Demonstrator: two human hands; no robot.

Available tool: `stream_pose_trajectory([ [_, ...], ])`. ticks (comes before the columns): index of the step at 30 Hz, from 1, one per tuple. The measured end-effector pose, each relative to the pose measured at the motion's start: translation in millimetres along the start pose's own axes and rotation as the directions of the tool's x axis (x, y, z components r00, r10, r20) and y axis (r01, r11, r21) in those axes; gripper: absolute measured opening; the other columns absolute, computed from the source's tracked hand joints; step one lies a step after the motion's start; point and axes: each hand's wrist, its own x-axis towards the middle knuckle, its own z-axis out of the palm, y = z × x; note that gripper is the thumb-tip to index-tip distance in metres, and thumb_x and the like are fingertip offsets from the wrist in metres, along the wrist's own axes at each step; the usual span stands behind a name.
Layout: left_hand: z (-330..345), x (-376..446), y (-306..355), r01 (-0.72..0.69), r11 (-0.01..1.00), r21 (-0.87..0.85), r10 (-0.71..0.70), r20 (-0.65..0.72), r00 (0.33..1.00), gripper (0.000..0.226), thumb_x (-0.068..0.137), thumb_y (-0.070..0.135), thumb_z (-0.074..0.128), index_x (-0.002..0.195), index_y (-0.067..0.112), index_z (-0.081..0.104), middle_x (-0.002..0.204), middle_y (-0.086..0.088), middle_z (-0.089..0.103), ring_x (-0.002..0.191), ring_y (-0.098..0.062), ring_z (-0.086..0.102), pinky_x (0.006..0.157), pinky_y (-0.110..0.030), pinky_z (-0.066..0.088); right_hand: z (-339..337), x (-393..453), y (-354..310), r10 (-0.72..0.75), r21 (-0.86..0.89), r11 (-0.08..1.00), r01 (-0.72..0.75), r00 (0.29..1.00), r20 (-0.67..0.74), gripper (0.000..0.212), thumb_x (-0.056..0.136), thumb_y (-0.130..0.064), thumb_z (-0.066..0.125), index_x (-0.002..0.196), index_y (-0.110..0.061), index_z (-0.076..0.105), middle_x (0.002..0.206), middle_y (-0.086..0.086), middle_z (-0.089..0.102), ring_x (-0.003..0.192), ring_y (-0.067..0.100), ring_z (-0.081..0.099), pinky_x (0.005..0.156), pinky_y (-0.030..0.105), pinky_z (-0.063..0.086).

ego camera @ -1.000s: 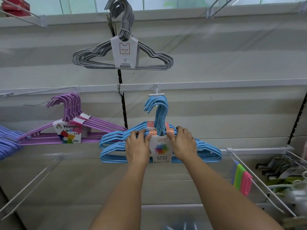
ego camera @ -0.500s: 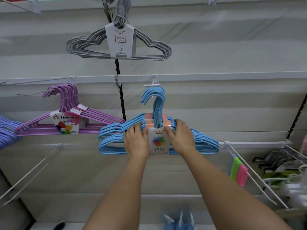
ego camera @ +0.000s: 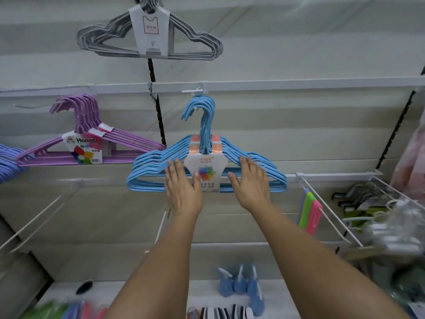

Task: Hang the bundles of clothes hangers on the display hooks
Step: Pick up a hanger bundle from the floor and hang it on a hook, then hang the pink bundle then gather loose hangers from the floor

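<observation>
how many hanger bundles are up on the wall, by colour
grey bundle: 1
purple bundle: 1
blue bundle: 1
periwinkle bundle, cut off at the left edge: 1
total: 4

both hands have opened: the left hand (ego camera: 181, 187) and right hand (ego camera: 250, 183) now lie flat-fingered against the blue hanger bundle (ego camera: 207, 166). earlier, their fingers curled over its upper bars.
</observation>
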Motion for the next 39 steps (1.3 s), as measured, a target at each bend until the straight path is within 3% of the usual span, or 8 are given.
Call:
stream_pose_trajectory([
  [9, 14, -44, -14, -0.044, 0.997, -0.063, 0.056, 0.193, 0.980, 0.060, 0.101, 0.041, 0.029, 0.152, 0.013, 0.012, 0.160, -0.003, 0.010, 0.147, -0.018, 0.009, 0.118, -0.036, 0.010, 10, -60, 3, 0.069, 0.008, 0.998, -0.069, 0.997, 0.020, 0.061, 0.100, -0.046, 0.034, 0.151, -0.015, 0.022, 0.157, 0.007, 0.021, 0.144, 0.025, 0.019, 0.118, 0.040, 0.009],
  [19, 41, -127, -40, -0.169, 0.984, -0.059, 0.178, 0.445, 0.878, 0.058, 0.102, 0.039, 0.029, 0.151, 0.010, 0.018, 0.159, -0.005, 0.015, 0.146, -0.019, 0.014, 0.118, -0.034, 0.013, 32, -170, 41, 0.353, -0.036, 0.936, -0.351, 0.933, 0.072, 0.052, 0.099, -0.043, 0.037, 0.142, -0.013, 0.037, 0.146, 0.009, 0.041, 0.131, 0.029, 0.039, 0.111, 0.039, 0.025],
  [27, 79, -216, -25, -0.302, 0.941, -0.153, 0.323, 0.675, 0.663, 0.059, 0.102, 0.038, 0.030, 0.150, 0.007, 0.021, 0.159, -0.008, 0.017, 0.146, -0.021, 0.016, 0.117, -0.034, 0.014, 35, -275, 97, 0.605, -0.037, 0.796, -0.604, 0.794, 0.059, 0.047, 0.098, -0.044, 0.039, 0.135, -0.014, 0.045, 0.135, 0.010, 0.051, 0.124, 0.030, 0.045, 0.104, 0.041, 0.031],
  [39, 139, -366, 90, -0.455, 0.824, -0.339, 0.510, 0.793, 0.332, 0.058, 0.101, 0.041, 0.031, 0.150, 0.012, 0.023, 0.158, -0.005, 0.021, 0.144, -0.021, 0.022, 0.116, -0.038, 0.022, -37, -411, 219, 0.883, -0.039, 0.464, -0.885, 0.465, -0.066, 0.057, 0.097, -0.054, 0.029, 0.140, -0.018, 0.040, 0.142, 0.006, 0.047, 0.129, 0.028, 0.043, 0.108, 0.041, 0.031],
])
